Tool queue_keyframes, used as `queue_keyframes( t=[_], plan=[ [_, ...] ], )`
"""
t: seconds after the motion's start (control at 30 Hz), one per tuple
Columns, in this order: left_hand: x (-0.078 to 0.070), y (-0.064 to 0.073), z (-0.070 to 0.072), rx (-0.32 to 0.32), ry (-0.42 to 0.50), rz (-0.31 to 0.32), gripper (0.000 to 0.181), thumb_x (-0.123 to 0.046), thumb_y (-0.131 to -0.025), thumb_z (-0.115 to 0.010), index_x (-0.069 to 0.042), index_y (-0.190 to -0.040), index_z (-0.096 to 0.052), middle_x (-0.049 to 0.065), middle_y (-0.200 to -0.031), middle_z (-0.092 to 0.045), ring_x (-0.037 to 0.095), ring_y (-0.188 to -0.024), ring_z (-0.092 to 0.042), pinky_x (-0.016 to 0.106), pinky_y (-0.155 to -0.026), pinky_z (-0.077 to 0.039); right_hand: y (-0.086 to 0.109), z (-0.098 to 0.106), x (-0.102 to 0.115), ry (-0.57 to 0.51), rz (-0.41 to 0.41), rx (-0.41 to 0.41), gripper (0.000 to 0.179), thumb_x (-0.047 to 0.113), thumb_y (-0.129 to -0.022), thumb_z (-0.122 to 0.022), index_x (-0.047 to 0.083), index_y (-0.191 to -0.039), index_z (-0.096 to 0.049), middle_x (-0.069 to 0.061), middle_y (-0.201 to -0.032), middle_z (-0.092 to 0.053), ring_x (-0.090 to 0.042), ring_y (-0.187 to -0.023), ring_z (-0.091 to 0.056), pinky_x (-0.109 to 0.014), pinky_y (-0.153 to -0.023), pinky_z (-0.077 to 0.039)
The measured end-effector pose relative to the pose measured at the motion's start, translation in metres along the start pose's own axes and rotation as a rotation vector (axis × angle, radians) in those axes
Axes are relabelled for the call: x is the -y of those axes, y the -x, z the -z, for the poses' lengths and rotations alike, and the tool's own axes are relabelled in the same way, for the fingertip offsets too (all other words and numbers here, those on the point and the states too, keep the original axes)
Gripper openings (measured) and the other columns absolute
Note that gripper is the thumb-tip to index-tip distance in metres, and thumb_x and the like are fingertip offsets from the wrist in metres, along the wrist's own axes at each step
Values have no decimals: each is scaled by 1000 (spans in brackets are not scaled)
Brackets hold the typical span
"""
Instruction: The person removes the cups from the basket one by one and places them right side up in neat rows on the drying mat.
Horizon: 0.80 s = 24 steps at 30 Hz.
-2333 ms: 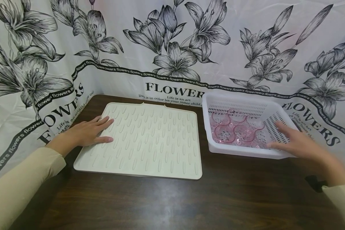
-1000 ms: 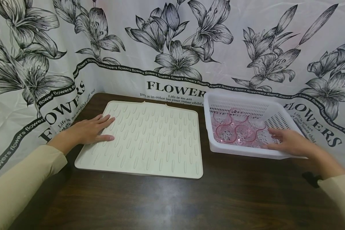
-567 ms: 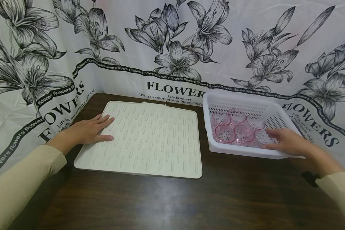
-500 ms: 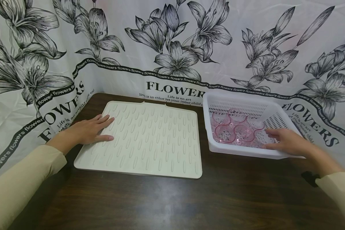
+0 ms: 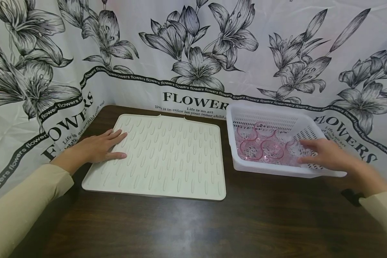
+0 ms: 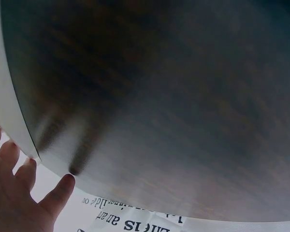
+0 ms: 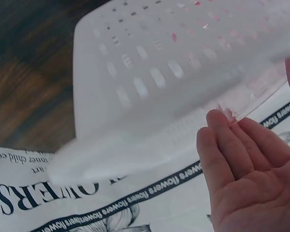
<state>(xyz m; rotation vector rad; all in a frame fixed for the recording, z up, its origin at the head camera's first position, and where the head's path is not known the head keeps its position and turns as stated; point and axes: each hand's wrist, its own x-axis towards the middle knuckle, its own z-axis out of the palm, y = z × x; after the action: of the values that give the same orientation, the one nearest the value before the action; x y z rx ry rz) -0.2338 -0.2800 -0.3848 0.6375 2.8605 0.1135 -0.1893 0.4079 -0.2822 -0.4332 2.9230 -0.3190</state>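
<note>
A cream drying mat (image 5: 161,157) with raised oval ridges lies flat on the table. My left hand (image 5: 100,147) rests with spread fingers on its left edge; the left wrist view shows those fingers (image 6: 60,193) at the lower left. To the right is a white slotted basket (image 5: 267,170) holding several clear pink-rimmed cups (image 5: 272,148). My right hand (image 5: 329,154) reaches over the basket's right end, thumb and fingers at either side of a clear pink cup (image 5: 291,147) that leans toward it. In the right wrist view, fingertips (image 7: 217,118) meet the clear pink plastic behind the basket wall.
The dark wooden table (image 5: 187,229) extends in front of the mat and basket. A white curtain (image 5: 122,89) with black flower prints hangs right behind and at the sides. A small dark object (image 5: 351,196) sits near the right sleeve.
My right hand has come down into the basket's right end, then shifted slightly up and right, and the cup there now leans toward it. My left hand stays on the mat.
</note>
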Motion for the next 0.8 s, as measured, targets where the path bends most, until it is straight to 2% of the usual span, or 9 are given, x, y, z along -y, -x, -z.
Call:
queue_keyframes(
  t=[0.4,0.57,0.8],
  plan=[
    [0,-1,-2,3,-16,17,97,-73,-90,-49,-8,-158,-25,24,-160,-23,52,-144,-19,72,-103,-29,5,28,13,-7,-41,0,90,38,-84,-80,-14,-144,-38,-37,-139,-46,-58,-125,-45,-69,-98,-36],
    [1,-2,-3,1,-21,12,97,-74,-90,-49,-7,-157,-26,25,-160,-24,52,-144,-20,72,-102,-30,3,39,17,20,-26,-7,89,36,-84,-80,-14,-144,-39,-36,-140,-46,-58,-126,-45,-70,-98,-35],
    [2,-1,-3,-4,-23,11,98,-74,-90,-48,-7,-157,-26,25,-160,-24,53,-144,-20,72,-102,-30,-3,54,34,-1,5,-23,87,31,-84,-82,-13,-145,-39,-37,-141,-45,-56,-129,-43,-69,-99,-35]
  ],
)
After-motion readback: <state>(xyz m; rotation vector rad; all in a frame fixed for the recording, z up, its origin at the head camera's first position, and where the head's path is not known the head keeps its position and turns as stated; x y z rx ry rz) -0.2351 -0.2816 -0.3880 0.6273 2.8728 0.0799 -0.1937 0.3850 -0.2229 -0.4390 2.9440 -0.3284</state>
